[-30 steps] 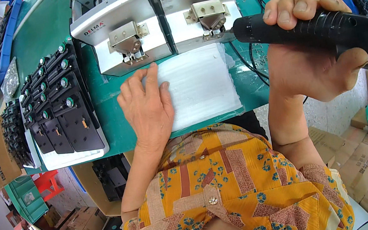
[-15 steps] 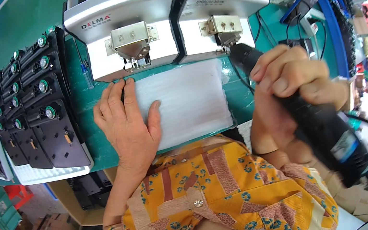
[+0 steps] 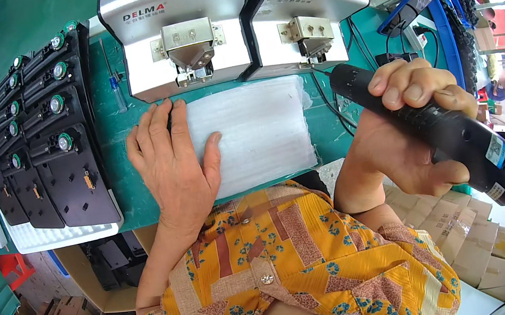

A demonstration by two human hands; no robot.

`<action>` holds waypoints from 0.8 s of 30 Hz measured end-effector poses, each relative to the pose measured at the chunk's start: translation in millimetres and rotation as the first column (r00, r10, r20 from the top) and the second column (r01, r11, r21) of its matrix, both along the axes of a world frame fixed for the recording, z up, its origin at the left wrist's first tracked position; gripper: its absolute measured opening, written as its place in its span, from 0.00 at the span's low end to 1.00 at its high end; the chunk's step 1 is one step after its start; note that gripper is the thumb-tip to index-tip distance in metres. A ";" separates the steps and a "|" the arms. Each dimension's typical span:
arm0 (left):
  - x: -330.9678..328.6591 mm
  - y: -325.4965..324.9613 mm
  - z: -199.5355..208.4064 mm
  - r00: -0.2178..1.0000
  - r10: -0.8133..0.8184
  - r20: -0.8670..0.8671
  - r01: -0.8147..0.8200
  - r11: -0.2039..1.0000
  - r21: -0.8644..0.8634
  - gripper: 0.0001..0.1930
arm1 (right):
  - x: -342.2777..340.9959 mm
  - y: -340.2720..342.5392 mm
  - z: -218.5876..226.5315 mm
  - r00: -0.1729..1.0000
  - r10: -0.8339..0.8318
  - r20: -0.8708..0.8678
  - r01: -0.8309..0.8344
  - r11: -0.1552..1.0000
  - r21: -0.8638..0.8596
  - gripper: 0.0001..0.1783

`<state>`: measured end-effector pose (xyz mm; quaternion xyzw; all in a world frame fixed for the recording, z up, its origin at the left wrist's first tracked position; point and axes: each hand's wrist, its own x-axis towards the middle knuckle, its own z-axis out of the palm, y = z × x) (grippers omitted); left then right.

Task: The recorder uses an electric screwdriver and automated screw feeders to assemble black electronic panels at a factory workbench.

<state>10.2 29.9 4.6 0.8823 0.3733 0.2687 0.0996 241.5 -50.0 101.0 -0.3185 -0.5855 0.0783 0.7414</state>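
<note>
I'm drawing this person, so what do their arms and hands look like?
The bare left hand and bare right hand wear no gloves. No watch or bracelet shows. Short yellow fabric sleeves with reddish-brown and cream patches leave both forearms uncovered.

2 machines (image 3: 144, 67), 1 screwdriver (image 3: 460, 135)

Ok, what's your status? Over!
Right hand gripping black power screwdriver, pointed toward right-hand silver machine. Left hand on left edge of white pad. Black cables close by.
</note>
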 end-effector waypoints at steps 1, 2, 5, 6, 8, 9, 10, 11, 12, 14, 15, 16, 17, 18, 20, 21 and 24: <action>-0.5 -1.1 0.5 1.000 -0.001 -0.002 0.001 1.000 -0.001 0.30 | -0.2 0.3 2.6 0.999 -0.028 0.026 0.028 1.000 -0.004 0.42; -0.4 -1.1 1.4 1.000 0.001 -0.007 -0.001 1.000 -0.005 0.30 | 0.4 1.4 4.1 0.997 -0.059 0.054 0.059 0.998 -0.005 0.41; -0.5 -0.2 2.0 1.000 0.000 -0.011 0.000 1.000 -0.010 0.30 | 5.4 8.4 2.3 0.999 -0.026 0.042 0.025 0.999 0.026 0.42; -0.7 -0.5 1.9 1.000 0.000 -0.009 0.000 1.000 -0.013 0.30 | 7.6 11.7 1.0 0.999 -0.028 0.041 0.027 0.999 0.026 0.42; -0.3 -1.1 1.3 1.000 -0.002 -0.011 0.002 1.000 -0.010 0.30 | 10.6 18.6 -3.0 0.999 0.022 0.038 -0.023 0.999 0.024 0.44; 0.2 -0.8 0.6 1.000 -0.002 -0.012 0.002 1.000 -0.006 0.30 | 9.7 20.8 -5.0 0.999 0.012 0.051 -0.014 0.999 0.037 0.44; 1.1 0.3 -0.2 1.000 -0.006 -0.012 0.006 1.000 -0.005 0.30 | 8.7 23.2 -8.3 0.999 0.008 0.051 -0.010 0.999 0.038 0.44; 0.5 0.5 -0.1 1.000 -0.002 -0.006 0.002 1.000 0.003 0.30 | 6.5 25.7 -12.8 0.996 0.014 0.093 -0.017 0.999 0.030 0.44; -0.1 0.5 0.1 1.000 0.002 -0.001 -0.002 1.000 0.012 0.30 | 4.6 27.3 -16.7 0.991 0.021 0.135 -0.024 0.999 0.023 0.43; -1.2 0.1 0.4 1.000 -0.001 -0.002 0.001 1.000 0.019 0.30 | 4.7 25.9 -17.0 0.984 0.027 0.177 -0.030 0.999 0.018 0.43; -1.7 -0.1 0.5 1.000 -0.004 0.000 0.004 1.000 0.026 0.30 | 7.7 22.9 -14.7 0.990 0.091 0.109 -0.091 0.996 -0.004 0.43; -2.0 -0.9 0.3 1.000 -0.004 0.000 0.004 1.000 0.029 0.30 | 10.7 19.8 -12.0 0.987 0.154 0.040 -0.153 0.988 -0.020 0.42; -1.8 -0.2 -2.3 1.000 0.001 0.002 -0.001 1.000 0.030 0.30 | 5.1 9.2 -4.7 0.988 0.135 -0.077 -0.142 0.985 -0.098 0.42; -0.8 0.3 -3.7 1.000 -0.003 0.004 0.003 1.000 0.025 0.30 | 5.6 4.4 -2.3 0.987 0.141 -0.076 -0.146 0.987 -0.066 0.42; 0.1 0.2 -2.8 1.000 -0.001 0.001 0.001 1.000 0.026 0.30 | 3.0 -1.4 6.0 0.998 0.058 0.019 -0.058 0.998 -0.028 0.42; 0.1 -0.5 -1.4 1.000 0.006 -0.004 -0.006 1.000 0.026 0.30 | 3.2 -2.0 6.5 0.998 0.055 0.018 -0.055 0.998 -0.024 0.42; -0.3 -1.9 0.1 1.000 0.007 -0.003 -0.007 1.000 0.027 0.30 | 7.1 4.6 3.0 0.997 -0.012 0.071 0.010 0.999 0.035 0.42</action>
